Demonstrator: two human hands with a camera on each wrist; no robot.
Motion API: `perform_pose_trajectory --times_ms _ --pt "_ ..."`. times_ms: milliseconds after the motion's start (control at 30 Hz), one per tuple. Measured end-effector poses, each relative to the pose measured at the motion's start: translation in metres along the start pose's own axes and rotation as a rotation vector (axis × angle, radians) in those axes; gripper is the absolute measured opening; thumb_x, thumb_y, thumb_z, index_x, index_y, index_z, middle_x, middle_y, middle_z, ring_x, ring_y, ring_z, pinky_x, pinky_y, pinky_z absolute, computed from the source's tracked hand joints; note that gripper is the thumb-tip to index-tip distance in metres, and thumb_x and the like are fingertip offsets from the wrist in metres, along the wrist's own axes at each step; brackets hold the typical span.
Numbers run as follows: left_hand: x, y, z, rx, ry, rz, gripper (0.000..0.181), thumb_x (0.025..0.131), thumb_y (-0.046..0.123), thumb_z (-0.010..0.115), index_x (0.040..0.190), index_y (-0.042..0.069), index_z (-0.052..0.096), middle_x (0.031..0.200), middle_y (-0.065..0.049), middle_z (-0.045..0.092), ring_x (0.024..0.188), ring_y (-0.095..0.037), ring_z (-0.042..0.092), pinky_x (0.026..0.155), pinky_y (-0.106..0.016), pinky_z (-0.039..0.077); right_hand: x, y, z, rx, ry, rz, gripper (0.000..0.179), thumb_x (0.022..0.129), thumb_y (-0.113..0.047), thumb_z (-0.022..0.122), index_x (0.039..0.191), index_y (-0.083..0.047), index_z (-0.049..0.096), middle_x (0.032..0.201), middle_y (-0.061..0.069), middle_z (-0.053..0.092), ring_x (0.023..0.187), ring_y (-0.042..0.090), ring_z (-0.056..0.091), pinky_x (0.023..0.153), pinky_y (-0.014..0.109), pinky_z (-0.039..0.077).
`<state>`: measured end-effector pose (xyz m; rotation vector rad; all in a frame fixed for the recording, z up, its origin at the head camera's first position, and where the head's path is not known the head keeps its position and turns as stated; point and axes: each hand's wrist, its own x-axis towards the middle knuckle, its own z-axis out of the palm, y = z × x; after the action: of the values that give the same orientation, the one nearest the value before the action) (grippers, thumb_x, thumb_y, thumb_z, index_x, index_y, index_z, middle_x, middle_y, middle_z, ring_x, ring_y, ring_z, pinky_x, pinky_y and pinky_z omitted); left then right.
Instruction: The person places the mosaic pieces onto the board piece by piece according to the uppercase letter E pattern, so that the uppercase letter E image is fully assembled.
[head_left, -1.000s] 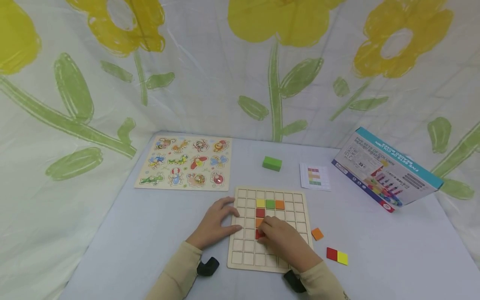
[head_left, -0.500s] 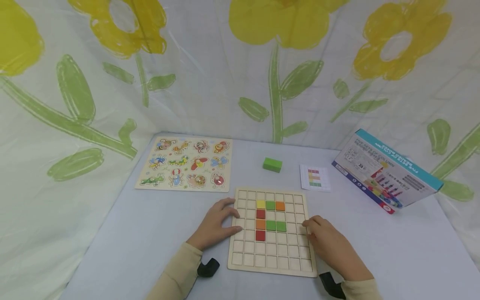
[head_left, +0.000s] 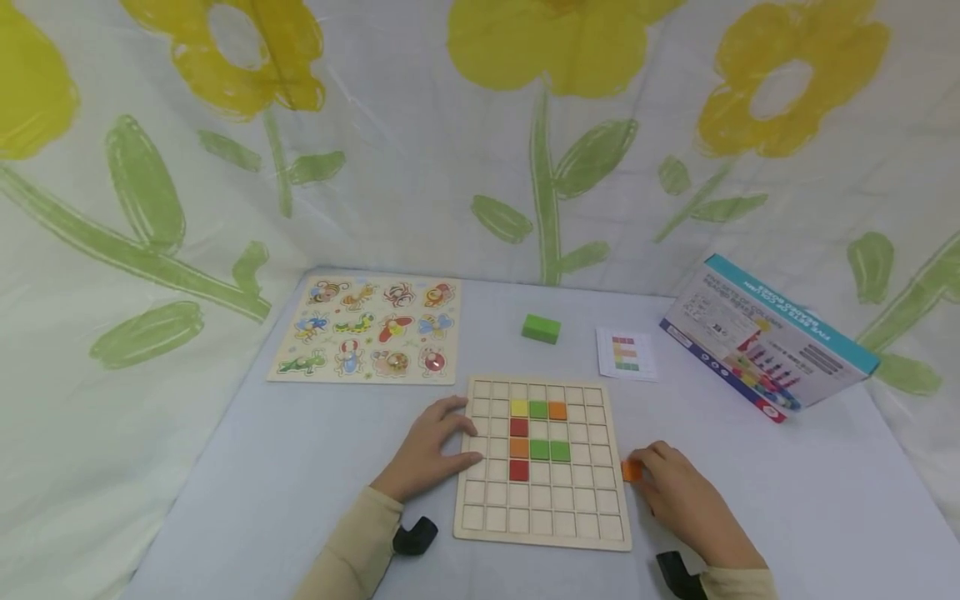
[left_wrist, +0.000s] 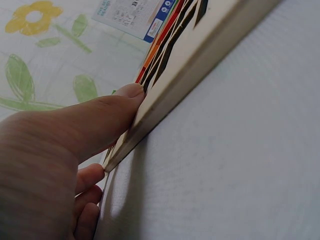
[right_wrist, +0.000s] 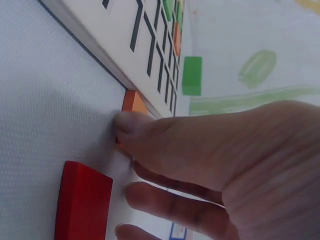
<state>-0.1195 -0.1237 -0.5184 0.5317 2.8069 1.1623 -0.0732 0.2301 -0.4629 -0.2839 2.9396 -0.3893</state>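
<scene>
A wooden grid board [head_left: 495,521] lies on the table, with yellow, green, orange and red square tiles in some cells. My left hand [head_left: 427,446] rests along its left edge, fingers spread; in the left wrist view the thumb [left_wrist: 107,112] lies on the board's rim. Just off the board's right side, my right hand [head_left: 686,496] pinches an orange tile [head_left: 630,472]. Seen from the right wrist, this orange tile [right_wrist: 131,101] is tilted against the board's edge, under the thumb. A loose red tile [right_wrist: 85,202] lies close by, hidden by the hand in the head view.
An insect picture puzzle [head_left: 367,329] lies at the back left. Behind the board are a green block [head_left: 541,328] and a pattern card [head_left: 627,354] with coloured squares. At the back right stands a toy box [head_left: 765,337]. A flowered sheet [head_left: 405,167] hangs behind the table.
My right hand has moved from the middle of the board to beyond its right edge and now pinches the orange tile. Two green tiles show where that hand was. The left hand stays put.
</scene>
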Motion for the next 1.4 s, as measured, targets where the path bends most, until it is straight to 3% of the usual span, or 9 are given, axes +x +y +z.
perform_pose_trajectory --times_ms 233,433,667,867,967,1200,1400 --pt "0.000 0.000 0.001 -0.003 -0.008 -0.006 0.026 0.078 0.042 0.076 0.094 0.030 0.061 0.146 -0.001 0.042 0.139 -0.026 0.034 0.113 -0.048 0.031 0.000 0.001 0.002 0.004 -0.025 0.038 0.030 0.081 -0.009 0.074 0.110 -0.012 0.065 0.108 0.000 0.063 0.089 0.013 0.057 0.080 0.038 0.055" --pt "0.000 0.003 0.001 -0.023 -0.023 -0.003 0.027 0.077 0.041 0.076 0.095 0.027 0.062 0.146 -0.002 0.042 0.139 -0.026 0.034 0.113 -0.048 0.030 -0.004 0.002 0.000 0.004 -0.017 0.037 0.026 0.082 -0.009 0.074 0.105 -0.012 0.063 0.108 0.001 0.062 0.081 0.011 0.052 0.070 0.031 0.052" --pt "0.000 0.002 0.002 -0.016 -0.015 0.009 0.027 0.077 0.042 0.076 0.095 0.028 0.061 0.146 -0.001 0.042 0.139 -0.026 0.034 0.113 -0.047 0.030 -0.007 -0.023 -0.001 0.002 0.133 -0.129 0.023 0.078 -0.012 0.079 0.094 -0.020 0.064 0.098 -0.009 0.062 0.088 0.006 0.057 0.078 0.028 0.056" --pt "-0.002 0.000 0.002 -0.016 -0.014 0.006 0.026 0.078 0.041 0.076 0.095 0.028 0.061 0.146 -0.002 0.042 0.139 -0.026 0.034 0.113 -0.048 0.030 -0.007 -0.055 0.012 0.026 0.241 -0.413 0.028 0.072 -0.012 0.082 0.092 -0.021 0.065 0.095 -0.013 0.060 0.083 0.001 0.055 0.074 0.019 0.054" --pt "-0.002 0.000 0.001 -0.015 -0.010 0.011 0.026 0.078 0.041 0.076 0.095 0.028 0.061 0.146 -0.002 0.042 0.139 -0.026 0.034 0.113 -0.048 0.030 -0.004 -0.069 0.019 0.020 0.255 -0.501 0.026 0.073 -0.015 0.082 0.094 -0.019 0.067 0.096 -0.011 0.060 0.084 0.004 0.057 0.075 0.020 0.054" --pt "-0.001 0.000 -0.001 -0.009 -0.010 0.021 0.027 0.078 0.041 0.075 0.096 0.027 0.062 0.146 -0.002 0.042 0.139 -0.026 0.034 0.113 -0.048 0.030 0.004 -0.094 0.030 0.008 0.150 -0.526 0.024 0.079 -0.023 0.078 0.100 -0.018 0.067 0.098 -0.007 0.062 0.086 0.010 0.057 0.079 0.023 0.055" --pt "-0.001 0.000 0.000 -0.013 -0.006 0.017 0.025 0.079 0.041 0.076 0.095 0.028 0.061 0.146 -0.002 0.042 0.139 -0.026 0.034 0.113 -0.048 0.030 0.009 -0.100 0.038 -0.061 0.127 -0.533 0.025 0.081 -0.027 0.076 0.102 -0.017 0.066 0.101 -0.004 0.063 0.091 0.012 0.059 0.084 0.025 0.055"
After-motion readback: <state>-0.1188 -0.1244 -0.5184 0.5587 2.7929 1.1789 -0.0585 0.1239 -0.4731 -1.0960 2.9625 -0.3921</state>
